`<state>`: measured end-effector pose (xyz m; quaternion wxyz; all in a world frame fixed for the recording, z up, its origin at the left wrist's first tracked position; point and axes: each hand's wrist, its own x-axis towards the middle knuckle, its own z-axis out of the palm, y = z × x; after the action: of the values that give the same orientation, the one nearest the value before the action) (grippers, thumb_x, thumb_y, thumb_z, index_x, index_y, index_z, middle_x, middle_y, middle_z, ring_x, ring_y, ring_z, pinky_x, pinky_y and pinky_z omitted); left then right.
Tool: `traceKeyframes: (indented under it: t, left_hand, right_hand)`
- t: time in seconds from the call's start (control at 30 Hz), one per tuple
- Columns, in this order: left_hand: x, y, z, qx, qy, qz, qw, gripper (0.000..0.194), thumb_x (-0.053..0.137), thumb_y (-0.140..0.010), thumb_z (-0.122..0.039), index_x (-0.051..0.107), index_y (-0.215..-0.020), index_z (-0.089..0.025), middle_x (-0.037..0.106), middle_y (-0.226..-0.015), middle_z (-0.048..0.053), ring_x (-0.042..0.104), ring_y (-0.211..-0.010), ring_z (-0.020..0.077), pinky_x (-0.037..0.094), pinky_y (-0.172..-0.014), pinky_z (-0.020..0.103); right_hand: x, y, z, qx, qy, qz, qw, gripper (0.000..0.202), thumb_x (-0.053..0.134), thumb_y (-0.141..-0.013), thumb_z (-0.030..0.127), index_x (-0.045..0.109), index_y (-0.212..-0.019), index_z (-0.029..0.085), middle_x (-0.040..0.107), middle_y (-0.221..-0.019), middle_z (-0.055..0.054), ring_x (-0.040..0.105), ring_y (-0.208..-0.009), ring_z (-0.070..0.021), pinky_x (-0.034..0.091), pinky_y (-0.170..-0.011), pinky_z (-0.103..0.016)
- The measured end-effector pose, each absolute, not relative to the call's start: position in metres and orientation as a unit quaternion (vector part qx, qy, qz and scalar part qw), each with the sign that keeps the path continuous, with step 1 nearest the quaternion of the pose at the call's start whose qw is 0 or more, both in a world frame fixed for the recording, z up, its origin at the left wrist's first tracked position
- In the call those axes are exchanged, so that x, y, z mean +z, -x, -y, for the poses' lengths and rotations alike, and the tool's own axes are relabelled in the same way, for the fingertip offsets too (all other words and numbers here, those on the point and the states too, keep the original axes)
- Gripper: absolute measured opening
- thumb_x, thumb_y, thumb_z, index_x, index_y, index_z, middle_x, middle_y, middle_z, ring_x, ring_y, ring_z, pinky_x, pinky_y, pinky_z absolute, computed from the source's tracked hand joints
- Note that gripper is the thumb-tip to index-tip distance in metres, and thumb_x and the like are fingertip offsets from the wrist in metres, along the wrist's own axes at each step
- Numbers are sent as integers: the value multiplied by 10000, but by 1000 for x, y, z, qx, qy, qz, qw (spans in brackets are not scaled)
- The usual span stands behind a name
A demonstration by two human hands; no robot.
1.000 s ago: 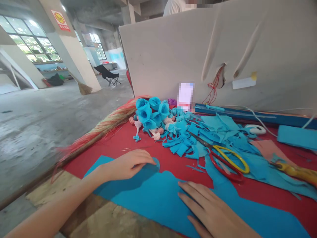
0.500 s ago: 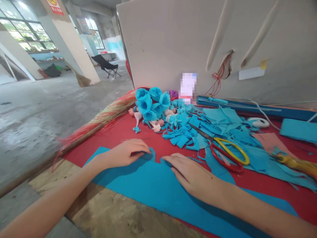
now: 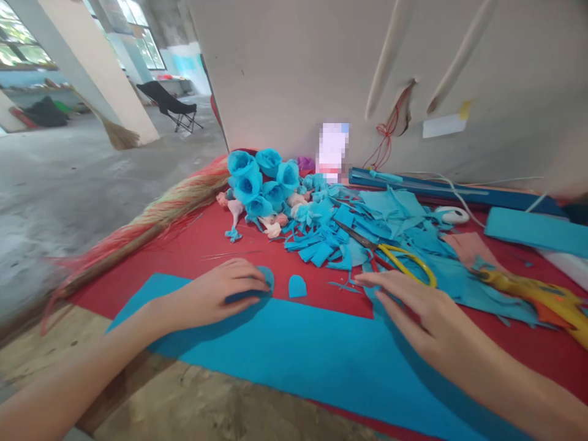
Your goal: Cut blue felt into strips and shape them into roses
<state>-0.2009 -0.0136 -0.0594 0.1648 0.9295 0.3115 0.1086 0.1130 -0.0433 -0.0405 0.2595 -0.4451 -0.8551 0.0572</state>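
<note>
Blue paper across a red worktop

Head view: on the red worktop, a blue paper sheet lies along the near edge, a small rounded cutout just beyond. The left hand curls over a blue rounded edge; its grip cannot be told. The right hand is loosely open near scissors. Behind rises a pale panel; leftward, a black chair stands on grey floor.

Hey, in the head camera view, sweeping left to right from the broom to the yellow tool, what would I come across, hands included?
Broom, left hand, small rounded blue cutout, right hand, yellow tool.
</note>
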Motion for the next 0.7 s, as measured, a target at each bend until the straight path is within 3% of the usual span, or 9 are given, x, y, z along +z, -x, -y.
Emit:
traceKeyframes:
  t: [0.2,0.37,0.53,0.63,0.7]
  left_hand:
    - [-69,195,11,90,-926,-338,142,311,419,-913,-278,446,-1222,-247,488,-1221,67,443,-1120,213,374,-949,339]
    - [-70,184,8,81,-939,-321,97,361,423,-909,-298,404,-1270,-303,449,-1244,53,408,-1141,234,352,-963,369]
    - [-72,179,4,68,-947,-298,94,355,431,-905,-295,418,-1259,-311,436,-1255,52,395,-1155,241,353,-967,381]
    - [-71,177,6,84,-944,-303,99,382,431,-899,-275,392,-1279,-304,442,-1258,51,403,-1156,243,368,-954,372]
    - [-66,172,8,99,-944,-296,108,363,425,-897,-252,420,-1256,-302,467,-1235,42,421,-1142,236,379,-944,358]
  right_hand:
    - [-60,-150,71,-39,506,832,222,309,345,-891,301,612,-981,175,668,-996,-91,634,-905,-213,551,-731,-353]
    - [-71,-168,81,-49,510,845,151,391,545,-777,401,590,-1054,129,651,-1015,-125,631,-888,-240,558,-687,-360]
    - [-65,-165,82,32,536,833,131,225,637,-689,246,603,-905,193,637,-892,-69,606,-826,-213,533,-681,-338]
    - [-65,-156,88,22,526,834,166,64,563,-715,149,561,-761,193,608,-798,-51,579,-722,-184,505,-604,-298]
    - [-69,-150,98,-27,508,838,196,106,475,-769,115,544,-735,187,610,-745,-44,567,-664,-168,473,-575,-284]
